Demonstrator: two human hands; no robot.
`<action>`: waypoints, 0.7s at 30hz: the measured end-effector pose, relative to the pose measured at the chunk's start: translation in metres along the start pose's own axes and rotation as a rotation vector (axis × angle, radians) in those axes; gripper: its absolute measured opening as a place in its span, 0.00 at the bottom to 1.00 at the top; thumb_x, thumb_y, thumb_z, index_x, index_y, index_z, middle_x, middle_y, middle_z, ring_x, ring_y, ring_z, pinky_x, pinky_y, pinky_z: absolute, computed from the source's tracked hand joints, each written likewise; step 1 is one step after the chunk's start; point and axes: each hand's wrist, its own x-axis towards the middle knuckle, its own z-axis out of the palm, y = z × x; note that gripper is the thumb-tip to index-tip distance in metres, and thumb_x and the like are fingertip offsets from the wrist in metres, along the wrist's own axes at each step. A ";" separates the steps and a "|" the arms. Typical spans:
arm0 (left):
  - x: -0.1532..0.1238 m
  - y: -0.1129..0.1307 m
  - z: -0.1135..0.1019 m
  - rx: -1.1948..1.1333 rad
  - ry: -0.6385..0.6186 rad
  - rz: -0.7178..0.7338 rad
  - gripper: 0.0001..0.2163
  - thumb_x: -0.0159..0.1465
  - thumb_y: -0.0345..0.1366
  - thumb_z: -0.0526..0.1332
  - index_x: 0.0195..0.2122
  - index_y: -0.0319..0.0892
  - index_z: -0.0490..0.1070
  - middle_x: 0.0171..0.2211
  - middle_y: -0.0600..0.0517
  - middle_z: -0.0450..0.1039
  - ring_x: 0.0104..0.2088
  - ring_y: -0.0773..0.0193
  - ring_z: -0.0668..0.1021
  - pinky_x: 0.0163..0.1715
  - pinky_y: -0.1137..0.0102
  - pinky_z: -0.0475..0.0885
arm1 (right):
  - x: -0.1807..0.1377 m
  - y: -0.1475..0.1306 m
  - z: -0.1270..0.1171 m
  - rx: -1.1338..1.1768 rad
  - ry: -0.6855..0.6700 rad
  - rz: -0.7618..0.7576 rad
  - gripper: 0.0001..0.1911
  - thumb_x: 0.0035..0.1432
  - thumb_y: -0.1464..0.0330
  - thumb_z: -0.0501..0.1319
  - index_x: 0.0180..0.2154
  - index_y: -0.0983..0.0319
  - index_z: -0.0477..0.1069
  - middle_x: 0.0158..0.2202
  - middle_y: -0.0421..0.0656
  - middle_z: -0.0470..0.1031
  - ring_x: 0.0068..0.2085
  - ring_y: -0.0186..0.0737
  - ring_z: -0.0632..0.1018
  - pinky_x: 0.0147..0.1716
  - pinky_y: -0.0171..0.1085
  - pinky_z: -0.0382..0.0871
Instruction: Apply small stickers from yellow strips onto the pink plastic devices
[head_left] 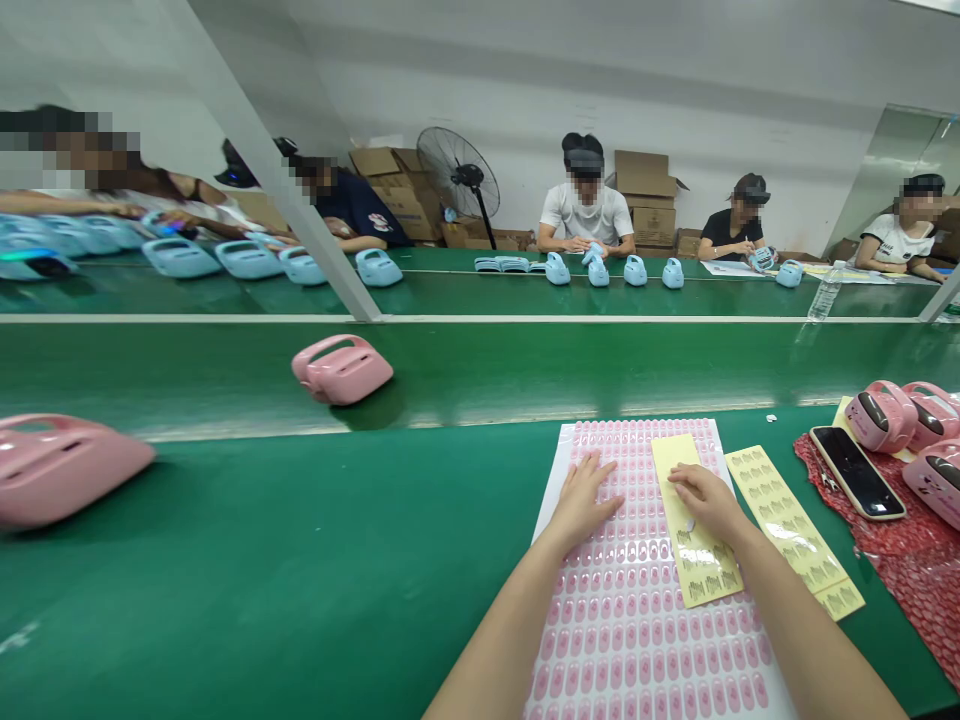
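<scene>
A white sheet of small pink oval stickers lies in front of me. My left hand rests flat on its upper left part, fingers spread. A yellow label strip lies on the sheet's right side, with printed labels at its near end. Over this strip is my right hand, its fingers loosely bent and the thumb apart from them. A tiny pale piece shows by that thumb; whether it is held or stuck there is unclear. To the right, a second yellow label sheet lies on the green table.
Pink handled devices and a phone lie on red bubble wrap. Two more pink devices stand left, one on the green conveyor belt. Beyond it, several people work with blue devices. A bottle stands far right.
</scene>
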 end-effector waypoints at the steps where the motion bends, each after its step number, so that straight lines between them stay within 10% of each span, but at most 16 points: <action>1: 0.000 0.000 0.000 0.003 -0.001 0.002 0.26 0.56 0.39 0.55 0.56 0.37 0.58 0.62 0.41 0.46 0.61 0.56 0.48 0.59 0.59 0.44 | 0.000 0.000 0.000 0.000 0.000 -0.004 0.13 0.53 0.70 0.53 0.39 0.62 0.72 0.46 0.47 0.72 0.53 0.43 0.68 0.53 0.45 0.58; 21: 0.002 -0.009 0.007 0.114 0.095 0.054 0.24 0.58 0.44 0.53 0.55 0.40 0.60 0.60 0.43 0.51 0.60 0.55 0.52 0.58 0.57 0.48 | 0.005 0.001 0.007 0.126 0.188 -0.132 0.13 0.56 0.65 0.50 0.35 0.60 0.71 0.37 0.46 0.75 0.42 0.42 0.74 0.43 0.42 0.68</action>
